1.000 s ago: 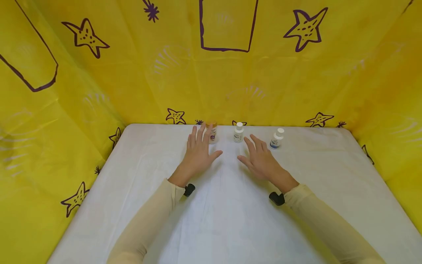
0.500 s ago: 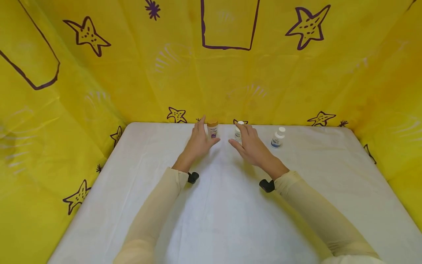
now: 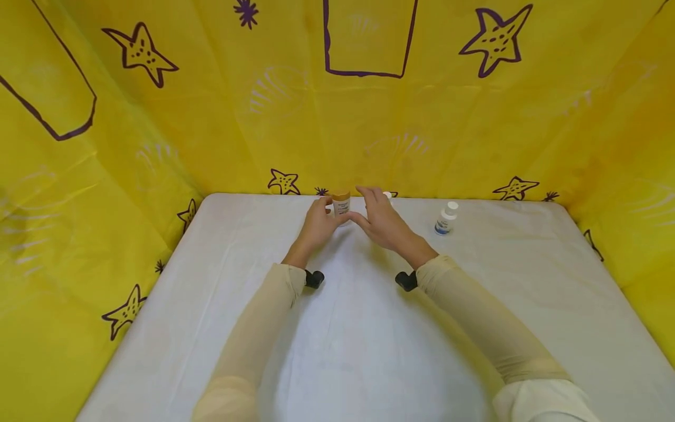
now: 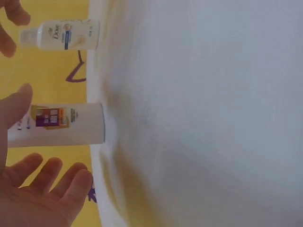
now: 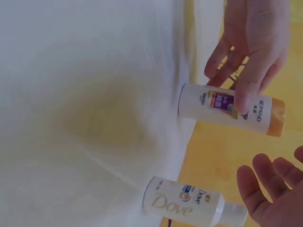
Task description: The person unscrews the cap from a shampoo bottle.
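Observation:
A white bottle with an orange cap (image 3: 342, 205) stands upright near the table's back edge. My left hand (image 3: 319, 225) is around it: the thumb lies across the label side, while the fingers, slightly bent, show a gap from the bottle in the left wrist view. Beside it stands a white Dove bottle (image 5: 180, 203), mostly hidden in the head view behind my right hand (image 3: 385, 220). That hand holds nothing; its fingers are spread near the Dove bottle's cap, and its thumb tip comes close to the left thumb. Whether the thumbs touch, I cannot tell.
Farther right stands another small white bottle (image 3: 445, 220) with a blue-marked label. White cloth covers the table (image 3: 337, 351). A yellow curtain (image 3: 337, 135) with starfish drawings rises directly behind the back edge and on both sides.
My right hand has moved left, from between the two right-hand bottles to in front of the Dove bottle. My left hand has shifted slightly right, its thumb now across the orange-capped bottle.

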A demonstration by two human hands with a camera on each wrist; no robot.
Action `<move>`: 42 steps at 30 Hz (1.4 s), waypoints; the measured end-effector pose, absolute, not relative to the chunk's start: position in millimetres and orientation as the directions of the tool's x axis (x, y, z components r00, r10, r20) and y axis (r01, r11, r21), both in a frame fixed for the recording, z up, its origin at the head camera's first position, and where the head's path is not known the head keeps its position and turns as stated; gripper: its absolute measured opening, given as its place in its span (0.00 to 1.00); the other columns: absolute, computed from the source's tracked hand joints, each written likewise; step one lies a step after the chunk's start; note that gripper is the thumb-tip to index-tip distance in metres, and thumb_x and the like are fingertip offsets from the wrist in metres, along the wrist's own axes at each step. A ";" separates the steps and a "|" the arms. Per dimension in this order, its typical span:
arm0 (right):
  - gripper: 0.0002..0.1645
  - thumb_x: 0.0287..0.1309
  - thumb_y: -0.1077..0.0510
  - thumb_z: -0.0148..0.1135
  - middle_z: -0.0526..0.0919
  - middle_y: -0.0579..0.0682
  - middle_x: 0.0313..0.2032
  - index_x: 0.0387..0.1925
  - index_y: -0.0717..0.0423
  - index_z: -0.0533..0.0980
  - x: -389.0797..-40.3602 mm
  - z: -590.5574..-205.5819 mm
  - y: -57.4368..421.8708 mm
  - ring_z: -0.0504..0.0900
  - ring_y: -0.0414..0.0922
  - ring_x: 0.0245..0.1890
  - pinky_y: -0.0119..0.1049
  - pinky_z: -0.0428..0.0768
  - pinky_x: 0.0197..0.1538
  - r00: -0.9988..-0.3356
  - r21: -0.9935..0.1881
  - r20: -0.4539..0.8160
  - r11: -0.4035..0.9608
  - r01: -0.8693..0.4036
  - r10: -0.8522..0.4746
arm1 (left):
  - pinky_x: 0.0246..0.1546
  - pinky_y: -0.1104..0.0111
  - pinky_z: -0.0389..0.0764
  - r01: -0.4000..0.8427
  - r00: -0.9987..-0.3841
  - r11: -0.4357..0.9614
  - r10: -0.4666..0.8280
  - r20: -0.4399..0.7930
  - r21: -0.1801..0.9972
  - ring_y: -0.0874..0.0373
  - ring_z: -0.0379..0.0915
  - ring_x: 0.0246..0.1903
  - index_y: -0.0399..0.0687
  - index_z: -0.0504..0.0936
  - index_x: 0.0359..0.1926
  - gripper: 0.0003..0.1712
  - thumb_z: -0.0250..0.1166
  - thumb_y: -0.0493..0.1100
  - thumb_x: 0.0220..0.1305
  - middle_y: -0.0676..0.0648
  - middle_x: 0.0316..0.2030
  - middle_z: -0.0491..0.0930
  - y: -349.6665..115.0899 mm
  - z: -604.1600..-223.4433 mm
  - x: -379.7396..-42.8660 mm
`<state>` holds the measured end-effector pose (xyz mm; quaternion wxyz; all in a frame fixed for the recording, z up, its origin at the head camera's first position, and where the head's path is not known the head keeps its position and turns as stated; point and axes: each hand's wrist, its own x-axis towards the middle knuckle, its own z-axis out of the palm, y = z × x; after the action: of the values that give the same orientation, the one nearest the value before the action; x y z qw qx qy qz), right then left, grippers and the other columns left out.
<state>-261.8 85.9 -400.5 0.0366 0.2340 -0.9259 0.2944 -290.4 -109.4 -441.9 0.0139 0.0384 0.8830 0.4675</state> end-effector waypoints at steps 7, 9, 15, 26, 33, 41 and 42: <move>0.44 0.75 0.42 0.54 0.61 0.64 0.72 0.78 0.62 0.53 -275.5 -399.6 64.9 0.66 0.59 0.71 0.52 0.68 0.75 -0.878 -0.513 0.211 0.716 -0.473 -0.429 | 0.66 0.53 0.77 0.021 -0.999 0.497 0.039 0.002 0.867 0.42 0.72 0.66 0.42 0.67 0.73 0.39 0.69 0.52 0.67 0.40 0.71 0.70 -110.3 -449.0 -296.5; 0.44 0.75 0.41 0.54 0.60 0.64 0.73 0.78 0.61 0.53 -278.7 -399.5 59.6 0.65 0.59 0.73 0.51 0.66 0.76 -0.881 -0.522 0.210 0.713 -0.468 -0.425 | 0.64 0.54 0.78 0.029 -0.999 0.495 0.045 0.008 0.868 0.43 0.73 0.66 0.42 0.66 0.73 0.38 0.68 0.49 0.68 0.39 0.70 0.71 -110.0 -450.3 -297.2; 0.43 0.75 0.42 0.54 0.59 0.63 0.73 0.78 0.60 0.54 -287.0 -400.4 48.6 0.66 0.58 0.72 0.50 0.69 0.74 -0.887 -0.533 0.205 0.712 -0.456 -0.415 | 0.65 0.54 0.78 0.076 -0.995 0.515 0.090 0.034 0.854 0.43 0.75 0.65 0.38 0.67 0.72 0.36 0.68 0.43 0.67 0.37 0.68 0.74 -106.1 -452.4 -297.0; 0.32 0.76 0.51 0.55 0.71 0.57 0.67 0.74 0.56 0.64 -292.5 -403.5 46.0 0.72 0.57 0.66 0.49 0.71 0.71 -0.870 -0.440 0.234 0.751 -0.493 -0.434 | 0.57 0.54 0.84 0.096 -0.994 0.500 0.094 0.057 0.861 0.44 0.80 0.59 0.43 0.78 0.58 0.18 0.63 0.45 0.73 0.39 0.58 0.82 -104.3 -456.4 -294.2; 0.26 0.74 0.54 0.58 0.79 0.54 0.62 0.69 0.55 0.72 -295.4 -409.2 50.2 0.75 0.56 0.62 0.48 0.71 0.70 -0.850 -0.459 0.329 0.717 -0.525 -0.412 | 0.57 0.54 0.84 0.103 -0.993 0.499 0.103 0.059 0.861 0.45 0.81 0.57 0.44 0.78 0.56 0.17 0.60 0.50 0.75 0.41 0.57 0.83 -103.4 -456.8 -293.4; 0.21 0.73 0.54 0.59 0.82 0.53 0.54 0.63 0.54 0.76 -291.6 -402.7 57.6 0.79 0.54 0.53 0.48 0.76 0.61 -0.848 -0.472 0.312 0.705 -0.529 -0.428 | 0.55 0.54 0.84 0.090 -0.991 0.506 0.135 0.024 0.858 0.46 0.80 0.57 0.49 0.79 0.59 0.19 0.63 0.51 0.73 0.44 0.59 0.82 -106.0 -454.6 -288.9; 0.21 0.72 0.54 0.60 0.82 0.53 0.53 0.63 0.54 0.77 -289.9 -401.3 59.0 0.79 0.54 0.52 0.47 0.77 0.60 -0.850 -0.484 0.308 0.699 -0.527 -0.427 | 0.54 0.55 0.84 0.086 -0.990 0.509 0.138 0.017 0.856 0.47 0.80 0.57 0.50 0.79 0.58 0.18 0.63 0.51 0.73 0.45 0.58 0.83 -106.0 -453.4 -287.6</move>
<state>-289.9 59.0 -401.3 0.0861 0.2599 -0.9176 0.2882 -287.6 -106.0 -453.4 0.0267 0.0645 0.8683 0.4911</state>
